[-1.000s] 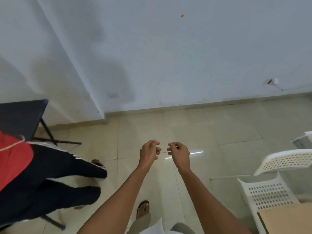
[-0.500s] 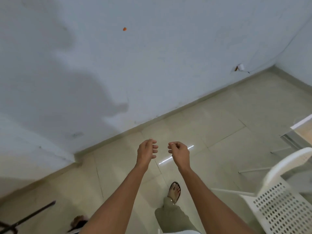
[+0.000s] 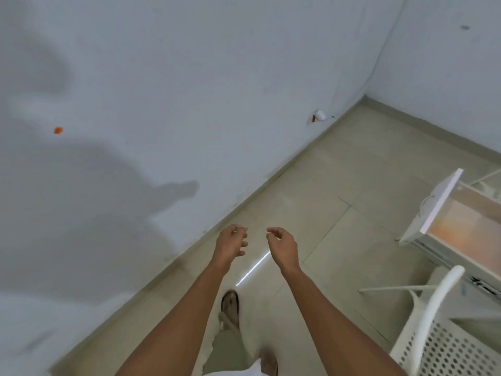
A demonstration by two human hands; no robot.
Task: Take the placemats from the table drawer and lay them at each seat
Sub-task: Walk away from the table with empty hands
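Pale grey walls (image 3: 217, 77) meet at a corner above a beige tiled floor (image 3: 339, 191), which fills most of the head view. At the right edge stands the bench (image 3: 433, 256), white-framed, with its drawer (image 3: 461, 221) pulled out; the white drawer front tilts toward the camera and the inside shows a blurred orange-pink surface. That may be the placemats, though it cannot be told for sure. A white perforated plastic chair (image 3: 447, 346) sits just below the drawer, near the bench.

Both arms reach forward over the floor, well apart from the drawer. The left hand (image 3: 230, 241) and right hand (image 3: 282, 244) hang with fingers loosely curled, holding nothing, a gap between them. A sandalled foot (image 3: 230, 305) shows below.

By my judgement, placemats should be light, thin and floppy, perhaps slick against each other. Taking the stack by its near edge, thumbs on top and fingers beneath, should keep them from sliding or drooping.
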